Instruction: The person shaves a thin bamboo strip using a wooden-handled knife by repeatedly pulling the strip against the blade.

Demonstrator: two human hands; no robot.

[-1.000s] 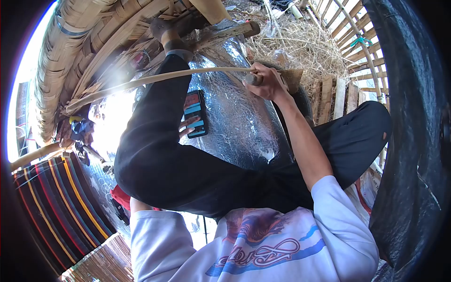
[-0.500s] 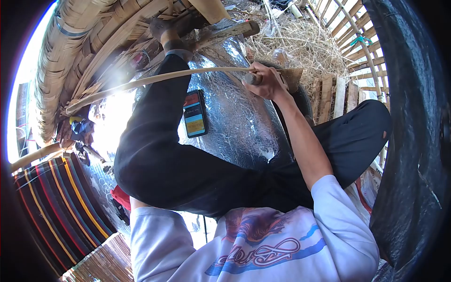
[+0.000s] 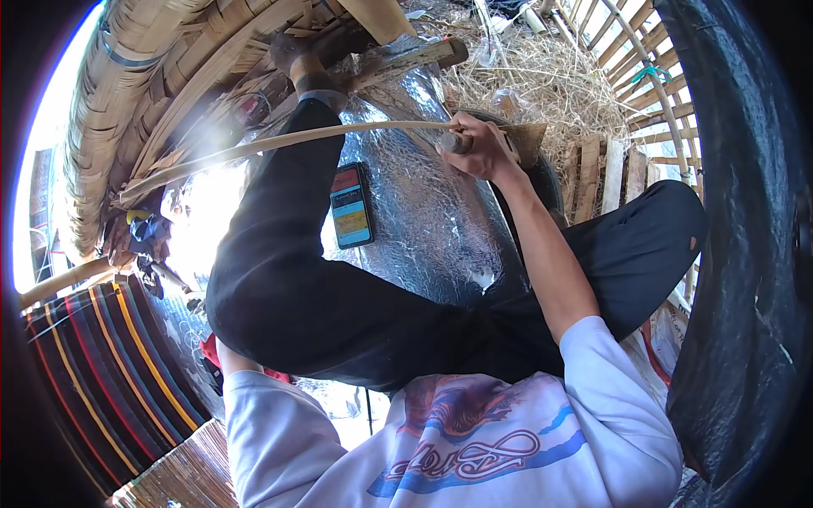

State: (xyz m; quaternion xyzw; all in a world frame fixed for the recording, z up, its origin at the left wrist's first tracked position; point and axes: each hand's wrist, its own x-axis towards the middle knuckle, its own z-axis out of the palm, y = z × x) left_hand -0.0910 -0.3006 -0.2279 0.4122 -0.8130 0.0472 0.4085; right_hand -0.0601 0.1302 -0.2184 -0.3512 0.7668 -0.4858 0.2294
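My right hand point(image 3: 483, 151) is closed around the round wooden handle point(image 3: 458, 142) of what looks like a broad-bladed knife. A flat brownish blade point(image 3: 527, 142) sticks out on the far side of the fist. One end of a long pale bamboo strip point(image 3: 279, 140) meets this hand; it curves left across my raised left shin. My left forearm point(image 3: 237, 360) goes down behind my left knee, beside a red cloth point(image 3: 209, 349), and the hand itself is hidden.
A phone point(image 3: 351, 206) with a lit screen lies on the silvery foil sheet point(image 3: 432, 229) between my legs. Woven bamboo point(image 3: 127, 110) curves along the left. Straw point(image 3: 550, 93) and wooden slats point(image 3: 611, 173) lie beyond, with a striped cloth point(image 3: 110, 381) at lower left.
My left arm has shifted slightly outward to the left, and more red cloth shows beside it. The phone's screen content has changed. My right hand and the bamboo strip stay still.
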